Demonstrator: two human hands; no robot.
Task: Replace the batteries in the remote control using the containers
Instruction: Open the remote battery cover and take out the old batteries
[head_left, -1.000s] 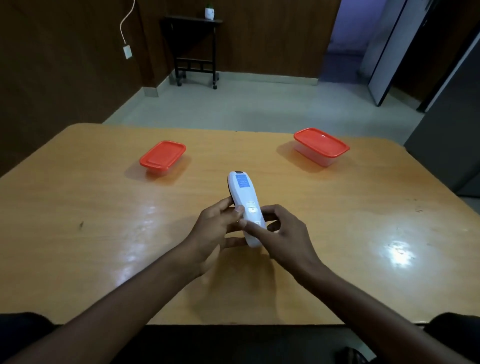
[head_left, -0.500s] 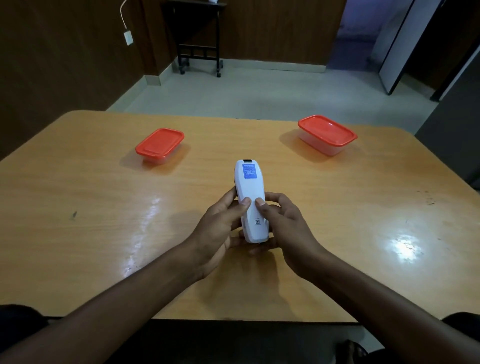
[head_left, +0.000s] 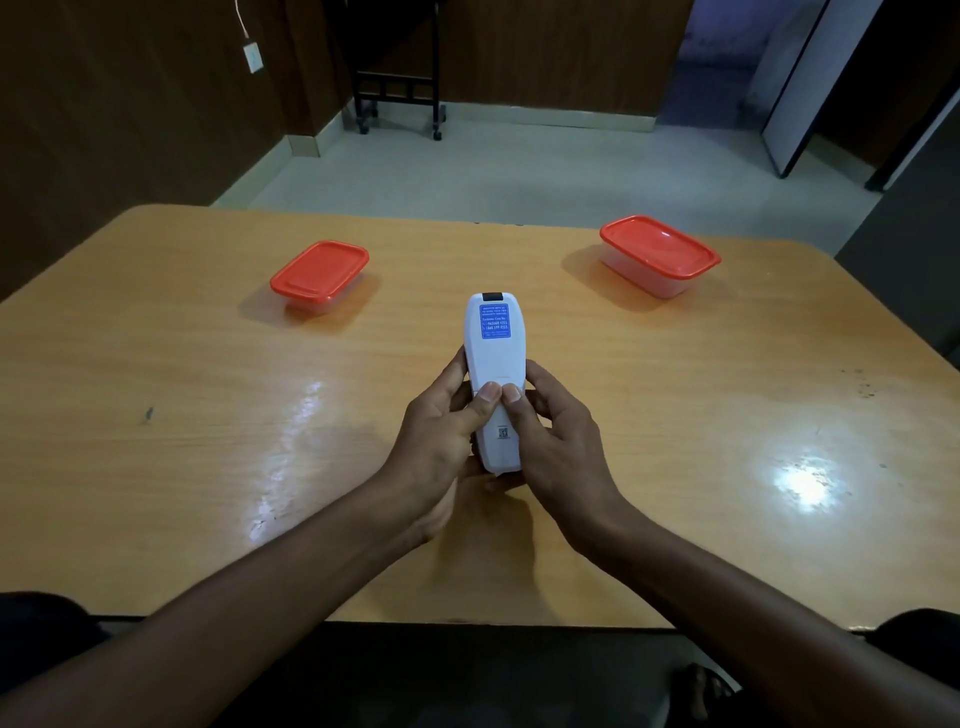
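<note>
A white remote control (head_left: 494, 358) with a blue sticker on its back is held above the middle of the wooden table (head_left: 156, 395), back side up and pointing away from me. My left hand (head_left: 441, 441) grips its left side and my right hand (head_left: 556, 441) grips its right side. Both thumbs press side by side on the battery cover. Two clear containers with red lids stand further back: a small one (head_left: 319, 273) at the left and a larger one (head_left: 660, 254) at the right. Both lids are on, so their contents are hidden.
A dark stand on wheels (head_left: 400, 88) is by the far wall, beyond the table. An open door (head_left: 810, 83) is at the back right. The table's near edge runs just in front of my lap.
The remote has been turned straight and lifted a little, with its back facing up. Both thumbs have come together on the battery cover. The camera has tilted down.
</note>
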